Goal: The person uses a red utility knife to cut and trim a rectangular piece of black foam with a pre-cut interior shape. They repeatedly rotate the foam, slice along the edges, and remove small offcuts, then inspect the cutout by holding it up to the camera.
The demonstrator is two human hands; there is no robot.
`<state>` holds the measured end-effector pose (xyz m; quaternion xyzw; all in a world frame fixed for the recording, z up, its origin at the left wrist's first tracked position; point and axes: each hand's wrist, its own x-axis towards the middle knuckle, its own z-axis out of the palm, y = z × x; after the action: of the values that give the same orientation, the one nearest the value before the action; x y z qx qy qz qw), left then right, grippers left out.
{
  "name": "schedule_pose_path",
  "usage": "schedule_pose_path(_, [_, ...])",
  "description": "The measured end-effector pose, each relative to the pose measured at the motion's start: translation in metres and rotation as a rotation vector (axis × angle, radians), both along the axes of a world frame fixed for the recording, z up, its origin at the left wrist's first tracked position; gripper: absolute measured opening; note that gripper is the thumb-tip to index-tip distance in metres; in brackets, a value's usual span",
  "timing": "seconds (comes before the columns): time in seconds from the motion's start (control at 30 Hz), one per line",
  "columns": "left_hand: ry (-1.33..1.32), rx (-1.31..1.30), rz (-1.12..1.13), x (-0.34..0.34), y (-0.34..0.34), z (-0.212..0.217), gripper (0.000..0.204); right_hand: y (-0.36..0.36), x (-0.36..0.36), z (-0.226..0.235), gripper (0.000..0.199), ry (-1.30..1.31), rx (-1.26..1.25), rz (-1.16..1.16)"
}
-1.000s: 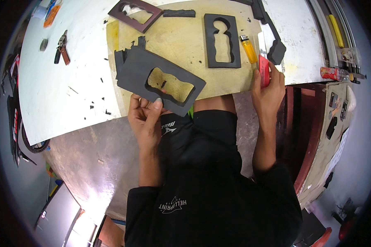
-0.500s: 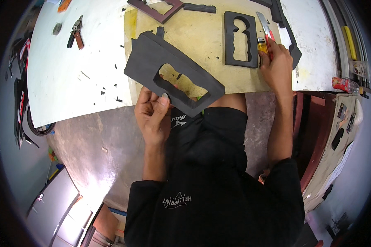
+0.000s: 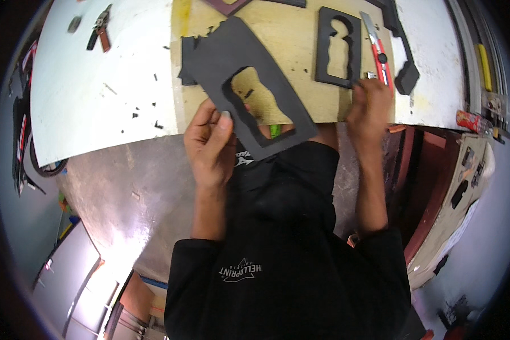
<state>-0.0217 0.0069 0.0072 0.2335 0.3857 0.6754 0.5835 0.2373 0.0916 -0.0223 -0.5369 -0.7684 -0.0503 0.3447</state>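
Observation:
My left hand (image 3: 211,141) grips a thick black foam piece (image 3: 275,85) by its lower left edge, thumb on top. The piece is tilted and has a wavy-edged cutout with ragged edges at its far left end. My right hand (image 3: 370,107), slightly blurred, is closed near the table's front edge. Past its fingertips shows the metal top of a lighter (image 3: 371,75); the fingers hide its body. Just beyond lies a red utility knife (image 3: 379,54), blade out. Left of the knife rests a smaller black foam frame (image 3: 323,51) with a similar cutout.
A yellowish cutting sheet (image 3: 297,96) covers the middle of the white table (image 3: 68,113). Folding pliers (image 3: 101,28) and dark foam scraps lie on the left. Black foam strips (image 3: 405,56) lie on the right, and a maroon foam frame (image 3: 226,5) at the far edge.
My right hand has drawn back toward me from beside the utility knife, bringing the lighter along. The foam piece in my left hand has turned a little clockwise.

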Motion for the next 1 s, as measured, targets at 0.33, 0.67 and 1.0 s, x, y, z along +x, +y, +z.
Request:
schedule_pose_path(0.33, [0.029, -0.017, 0.058, 0.001, 0.0, 0.005, 0.038, 0.001, 0.014, 0.021, 0.022, 0.099, -0.096, -0.203])
schedule_pose_path(0.67, [0.082, -0.046, 0.001, 0.0, 0.0, 0.003, 0.04, 0.008, 0.022, 0.027, 0.026, -0.028, -0.404, -0.201])
schedule_pose_path(1.0, [0.065, -0.054, -0.06, 0.001, 0.002, 0.008, 0.038, -0.06, -0.011, 0.041, 0.014, 0.877, -0.786, 0.155])
